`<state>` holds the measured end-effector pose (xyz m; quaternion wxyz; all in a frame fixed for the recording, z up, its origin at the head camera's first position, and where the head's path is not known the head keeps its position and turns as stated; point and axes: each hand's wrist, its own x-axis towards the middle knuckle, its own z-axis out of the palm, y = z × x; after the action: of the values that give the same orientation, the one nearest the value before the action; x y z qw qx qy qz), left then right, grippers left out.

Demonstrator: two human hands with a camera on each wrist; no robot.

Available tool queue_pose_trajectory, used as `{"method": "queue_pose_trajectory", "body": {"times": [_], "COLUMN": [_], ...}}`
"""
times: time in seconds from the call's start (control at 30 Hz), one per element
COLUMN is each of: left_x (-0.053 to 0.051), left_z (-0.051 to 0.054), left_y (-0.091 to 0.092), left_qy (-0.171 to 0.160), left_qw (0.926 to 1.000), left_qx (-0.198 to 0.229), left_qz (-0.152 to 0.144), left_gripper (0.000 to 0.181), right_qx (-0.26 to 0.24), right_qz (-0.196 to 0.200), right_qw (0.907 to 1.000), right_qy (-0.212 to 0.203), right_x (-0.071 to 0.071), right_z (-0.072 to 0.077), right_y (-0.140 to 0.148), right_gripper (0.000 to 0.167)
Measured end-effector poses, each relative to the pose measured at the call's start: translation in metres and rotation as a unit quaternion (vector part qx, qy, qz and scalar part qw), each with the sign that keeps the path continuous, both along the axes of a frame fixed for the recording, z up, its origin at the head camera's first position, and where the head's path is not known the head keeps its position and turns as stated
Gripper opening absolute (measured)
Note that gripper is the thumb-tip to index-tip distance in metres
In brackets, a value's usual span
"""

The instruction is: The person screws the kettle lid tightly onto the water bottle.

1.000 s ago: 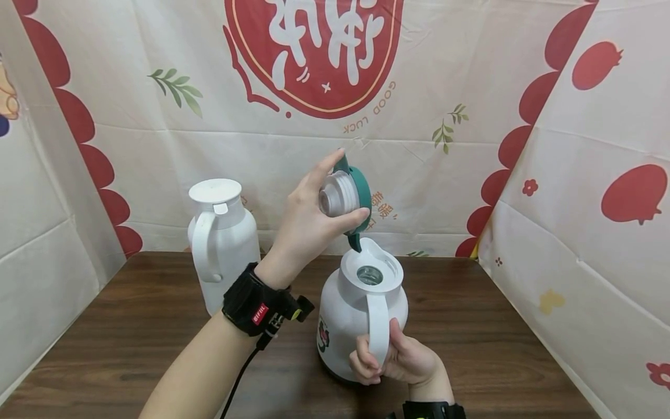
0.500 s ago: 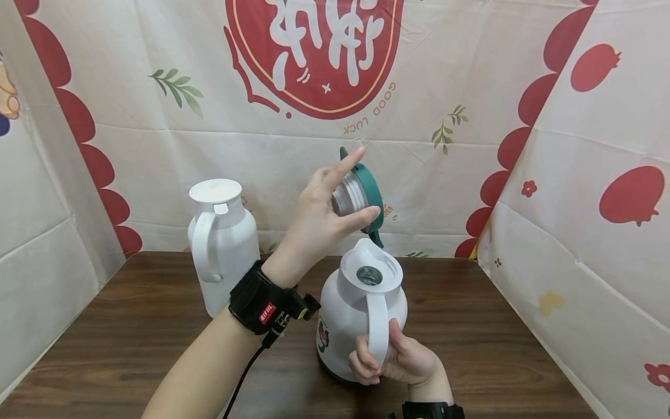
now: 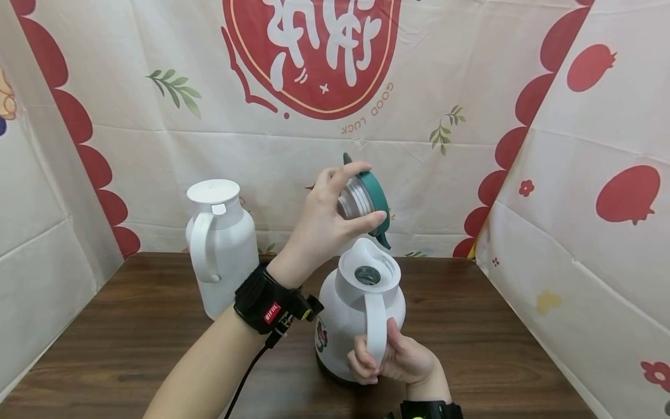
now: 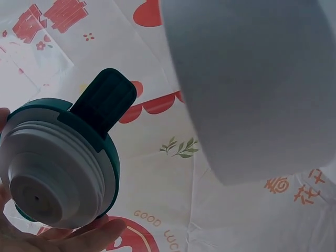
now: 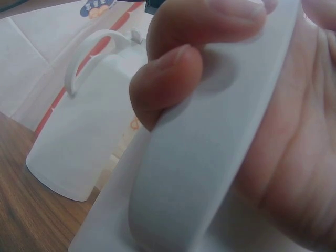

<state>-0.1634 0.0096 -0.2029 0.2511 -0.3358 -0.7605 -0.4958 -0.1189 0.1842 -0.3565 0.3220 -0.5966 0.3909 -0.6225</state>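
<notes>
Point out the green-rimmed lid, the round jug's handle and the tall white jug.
Green-rimmed lid [image 4: 59, 160]: left wrist view, on its pale underside.
Round jug's handle [image 3: 376, 327]: head view, midway down its outer face.
Tall white jug [image 3: 233, 256]: head view, on its body.

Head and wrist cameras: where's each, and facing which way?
Head: on the head, facing forward and down at the green stopper; left hand and right hand show.
Left wrist: worn there, facing the stopper's underside; left fingers show.
Right wrist: worn there, facing the jug handle; right fingers and palm show.
Head and left wrist share the stopper.
</notes>
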Motion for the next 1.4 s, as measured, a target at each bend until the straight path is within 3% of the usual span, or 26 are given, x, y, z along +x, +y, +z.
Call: {"method": "queue_pose_trajectory", "body": {"times": [0.47, 0.77, 1.2, 1.4], "left_x": [-0.005, -0.005, -0.007, -0.007], "left_z": [-0.016, -0.029, -0.055, -0.068], "left_y": [0.002, 0.003, 0.007, 0.011], "left_qy": [0.02, -0.015, -0.045, -0.044], "left_qw": [0.9997, 0.9981, 0.9906, 0.9824], "left_qx": [0.01, 0.049, 0.102, 0.143], "left_qz": [-0.014, -0.034, -0.078, -0.112], "left_gripper": [0.064, 0.063, 0.064, 0.061], "right_qx": [0.001, -0.005, -0.001, 0.0], "right_qz": [0.002, -0.001, -0.005, -0.006], "right_qw": [1.0, 0.9999, 0.9999, 0.9998], "right_qy": [-0.007, -0.011, -0.014, -0.017], "right_x": [-0.001, -0.001, -0.001, -0.001], "right_z": [-0.001, -0.003, -0.003, -0.004], "right_y": [-0.001, 0.0, 0.001, 0.001], "right_gripper": [0.068, 0.067, 0.068, 0.068]}}
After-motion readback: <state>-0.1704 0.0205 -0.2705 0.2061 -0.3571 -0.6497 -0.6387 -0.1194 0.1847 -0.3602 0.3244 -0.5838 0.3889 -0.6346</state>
